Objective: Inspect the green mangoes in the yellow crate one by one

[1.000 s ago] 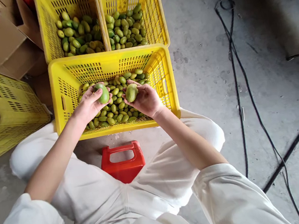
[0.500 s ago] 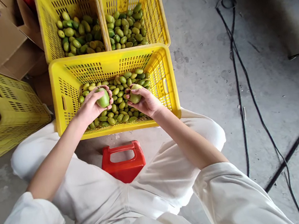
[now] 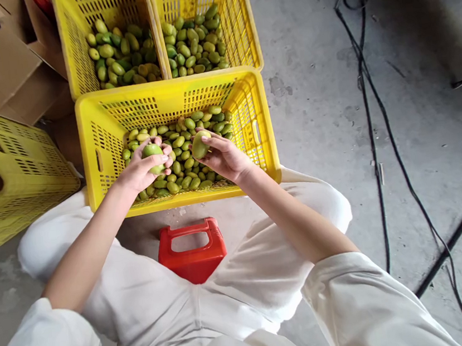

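My left hand (image 3: pixel 137 172) is closed around a green oval fruit (image 3: pixel 151 151), its thumb lying across the front of it. Opposite, my right hand (image 3: pixel 229 159) grips a yellow-green oval fruit (image 3: pixel 199 145) between thumb and fingers. Both hands are apart from each other above a yellow plastic crate (image 3: pixel 271 151) with slotted walls. Beneath them, many similar green fruits (image 3: pixel 178 142) cover the crate's bottom; my hands and wrists hide some of these.
Behind stand two more yellow crates, one at left (image 3: pixel 69 58) and one at right (image 3: pixel 253 30), both holding green fruits. Another yellow crate (image 3: pixel 27 158) and cardboard boxes (image 3: pixel 1 66) are at left. A red plastic stool (image 3: pixel 193 262) sits between my legs. Black cables (image 3: pixel 374 138) cross the floor.
The fruit in my right hand has shifted slightly left and turned. My left fingers have changed their grip, with the thumb now across the fruit.
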